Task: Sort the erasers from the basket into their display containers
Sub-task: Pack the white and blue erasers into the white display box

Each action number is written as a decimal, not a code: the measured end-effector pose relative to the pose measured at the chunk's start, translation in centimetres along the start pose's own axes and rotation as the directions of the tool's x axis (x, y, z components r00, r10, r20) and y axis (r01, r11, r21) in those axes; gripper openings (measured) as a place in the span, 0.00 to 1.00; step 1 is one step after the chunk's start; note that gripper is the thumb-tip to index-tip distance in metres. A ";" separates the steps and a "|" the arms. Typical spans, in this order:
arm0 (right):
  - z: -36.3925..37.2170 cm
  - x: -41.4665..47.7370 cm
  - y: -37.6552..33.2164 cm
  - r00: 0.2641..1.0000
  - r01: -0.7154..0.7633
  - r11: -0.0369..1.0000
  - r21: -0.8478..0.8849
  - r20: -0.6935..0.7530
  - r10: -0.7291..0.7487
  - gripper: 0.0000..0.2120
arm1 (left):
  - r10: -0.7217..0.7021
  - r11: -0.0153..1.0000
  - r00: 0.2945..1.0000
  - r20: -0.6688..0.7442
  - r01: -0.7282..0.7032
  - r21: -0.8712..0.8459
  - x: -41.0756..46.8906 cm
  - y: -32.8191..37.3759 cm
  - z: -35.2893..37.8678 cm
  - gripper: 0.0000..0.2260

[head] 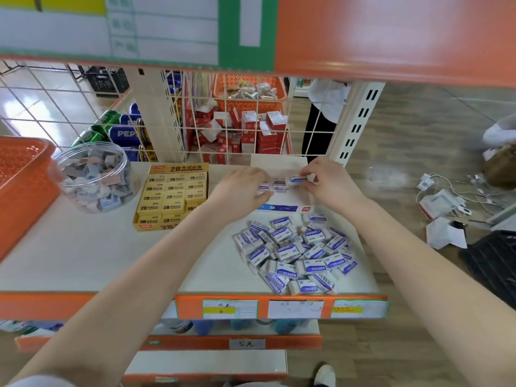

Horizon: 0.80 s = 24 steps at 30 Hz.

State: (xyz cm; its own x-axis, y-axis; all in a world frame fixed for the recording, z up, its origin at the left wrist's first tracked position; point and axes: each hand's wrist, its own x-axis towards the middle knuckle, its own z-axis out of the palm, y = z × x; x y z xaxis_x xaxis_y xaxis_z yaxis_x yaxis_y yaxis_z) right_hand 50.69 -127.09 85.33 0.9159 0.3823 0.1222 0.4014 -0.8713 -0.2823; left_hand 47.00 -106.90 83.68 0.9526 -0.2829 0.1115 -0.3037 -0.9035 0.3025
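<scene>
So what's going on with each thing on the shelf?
Yellow eraser box: open, nearly full.
Clear jar: lid off, lying tilted, part full.
White box: open, being filled.
Eraser pile: loose, unsorted.
Right hand: holding an eraser.
Left hand: steadying erasers.

Wire mesh panel [245,118] stands at the shelf's back. Behind it: red-and-white boxes [245,132], soda cans [122,129] to their left. Cables [458,191] lie on the floor, far right of the panel.

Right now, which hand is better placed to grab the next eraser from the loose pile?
Left, probably. The right hand holds an eraser at the white box; the left hand looks free, though the pile lies rightward.
</scene>
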 end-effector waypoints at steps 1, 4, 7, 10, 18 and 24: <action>0.0 0.2 0.4 1.000 -0.016 0.999 -0.046 0.018 0.017 0.14 | 0.022 0.996 0.997 0.079 -0.029 0.090 0.2 0.0 0.1 0.19; 0.8 0.6 0.6 0.997 -0.032 0.989 -0.148 0.061 0.041 0.14 | 0.049 0.977 0.980 0.195 -0.087 0.193 0.2 -0.2 0.6 0.22; 1.4 0.9 0.2 0.997 -0.059 0.975 -0.215 0.036 0.068 0.12 | 0.050 0.974 0.980 0.192 -0.090 0.207 -0.1 -0.4 0.9 0.23; 1.5 1.3 0.2 0.997 -0.081 0.968 -0.238 -0.001 0.083 0.10 | 0.049 0.981 0.982 0.181 -0.081 0.174 -0.3 -0.4 1.0 0.23; 2.2 1.4 0.3 0.988 -0.154 0.967 -0.205 -0.020 0.154 0.06 | 0.022 0.994 0.986 0.163 -0.039 0.101 -0.3 -0.5 1.5 0.21; 2.2 1.4 0.6 0.987 -0.159 0.977 -0.144 0.005 0.161 0.06 | 0.022 0.991 0.985 0.173 -0.045 0.130 -0.1 -0.6 1.7 0.21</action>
State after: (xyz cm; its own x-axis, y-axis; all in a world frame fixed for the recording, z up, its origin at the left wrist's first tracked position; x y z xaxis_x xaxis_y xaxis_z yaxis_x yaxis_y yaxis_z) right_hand 52.22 -126.37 83.30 0.9686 0.2386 0.0703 0.2470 -0.9561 -0.1580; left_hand 47.09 -106.86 81.92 0.9340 -0.3540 -0.0473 -0.3415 -0.9241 0.1717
